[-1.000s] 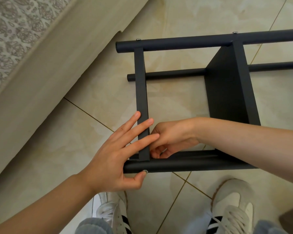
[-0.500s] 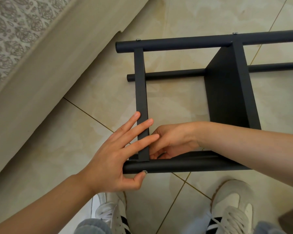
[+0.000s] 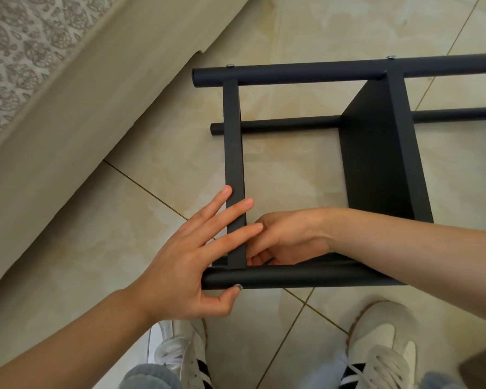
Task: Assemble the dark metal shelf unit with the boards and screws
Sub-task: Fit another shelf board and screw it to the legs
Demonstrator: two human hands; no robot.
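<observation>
Change: right hand (image 3: 289, 237) sits a bit lower and flatter than a second ago; left hand (image 3: 180, 265) unchanged
Shelf unit (image 3: 376, 153): lying on its side on the tile floor (image 3: 96, 220), just ahead of two white shoes (image 3: 180, 352)
Left hand: fingers straight and spread across the narrow board (image 3: 233, 153); thumb tip touching the near tube (image 3: 292, 276)
Right hand: reaches in from the right; fingers curled at the corner where narrow board meets near tube; cannot tell what they pinch, if anything
Far tube (image 3: 320, 73): two screws (image 3: 230, 65) seated on top, one above each board
Wide board: upright between the tubes, right of the narrow board
Background: beige ledge (image 3: 82, 113) along the left; patterned fabric (image 3: 17, 51) above it
</observation>
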